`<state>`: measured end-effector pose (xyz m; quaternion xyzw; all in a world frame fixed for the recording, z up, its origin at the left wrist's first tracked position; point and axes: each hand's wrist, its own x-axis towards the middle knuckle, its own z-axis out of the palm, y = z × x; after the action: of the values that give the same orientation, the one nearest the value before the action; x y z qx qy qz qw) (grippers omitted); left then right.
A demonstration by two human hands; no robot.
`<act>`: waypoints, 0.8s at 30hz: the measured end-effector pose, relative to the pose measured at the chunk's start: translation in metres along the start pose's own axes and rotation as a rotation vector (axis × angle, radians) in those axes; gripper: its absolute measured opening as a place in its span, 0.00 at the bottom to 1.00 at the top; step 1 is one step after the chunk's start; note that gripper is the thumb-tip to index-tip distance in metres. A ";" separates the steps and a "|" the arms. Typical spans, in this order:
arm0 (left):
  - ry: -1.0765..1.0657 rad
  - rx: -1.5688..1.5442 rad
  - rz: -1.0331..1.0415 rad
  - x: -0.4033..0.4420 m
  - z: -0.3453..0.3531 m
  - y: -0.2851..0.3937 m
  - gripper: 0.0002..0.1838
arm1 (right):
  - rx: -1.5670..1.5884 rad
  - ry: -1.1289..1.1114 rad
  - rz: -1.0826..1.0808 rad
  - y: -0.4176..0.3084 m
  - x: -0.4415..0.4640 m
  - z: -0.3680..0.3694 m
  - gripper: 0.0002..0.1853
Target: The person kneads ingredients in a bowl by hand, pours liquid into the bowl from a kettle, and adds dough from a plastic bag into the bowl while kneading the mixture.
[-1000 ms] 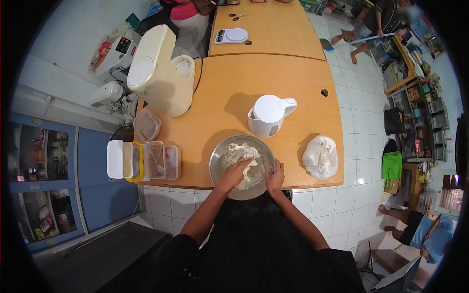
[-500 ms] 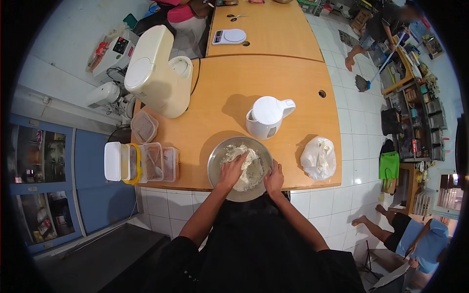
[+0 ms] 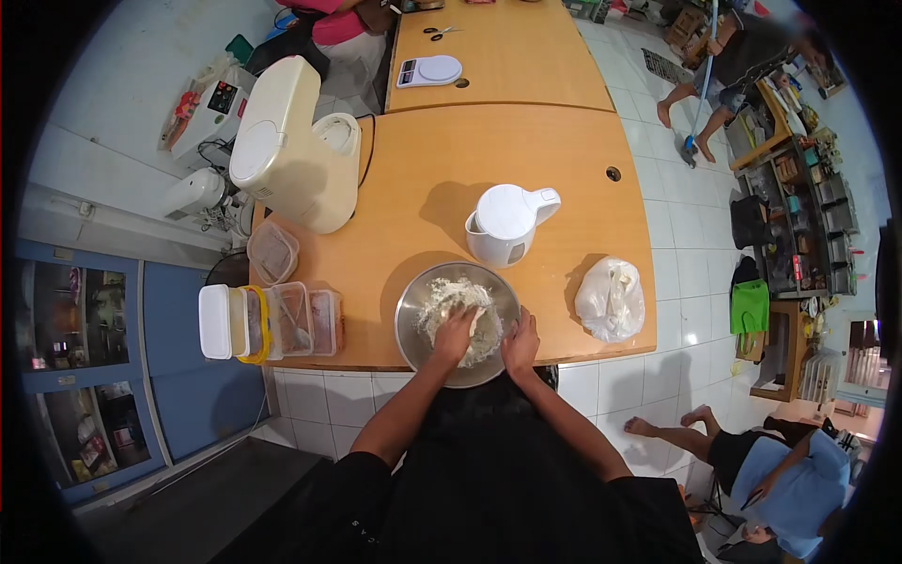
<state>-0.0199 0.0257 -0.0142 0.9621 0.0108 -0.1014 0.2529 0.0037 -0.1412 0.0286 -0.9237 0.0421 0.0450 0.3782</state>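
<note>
A steel mixing bowl (image 3: 406, 340) stands at the table's front edge, with crumbly pale dough (image 3: 448, 293) and loose flour in it. My left hand (image 3: 456, 336) is inside the bowl, its fingers curled into the dough and their tips partly hidden. At the bowl's right side, my right hand (image 3: 520, 346) grips the rim. A white electric kettle (image 3: 507, 218) stands just behind the bowl. To the right sits a tied plastic bag (image 3: 611, 301) with whitish contents.
Clear plastic containers (image 3: 324, 321) and a white-lidded one (image 3: 215, 321) line the left edge. Behind them stands a cream-coloured appliance (image 3: 291, 155). A kitchen scale (image 3: 429, 71) and scissors (image 3: 440, 34) lie on the far table. One person holds a mop (image 3: 697, 113); another person (image 3: 785, 489) is at lower right.
My left hand has shifted slightly right and down in the dough, its fingers more curled. My right hand stays at the rim. The person with the mop and the one at lower right have moved.
</note>
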 end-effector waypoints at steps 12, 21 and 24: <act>-0.125 -0.284 -0.014 -0.026 -0.017 -0.001 0.25 | 0.019 0.023 0.030 -0.002 0.000 0.001 0.22; -0.118 -0.009 -0.101 -0.029 -0.061 0.016 0.40 | -0.006 0.011 -0.011 0.003 0.001 0.003 0.24; -0.374 -0.073 -0.125 -0.018 -0.057 0.001 0.40 | -0.007 0.017 -0.006 0.005 0.001 0.004 0.23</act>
<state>-0.0267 0.0527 0.0385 0.9142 0.0270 -0.2931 0.2786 0.0040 -0.1421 0.0220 -0.9255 0.0423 0.0361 0.3746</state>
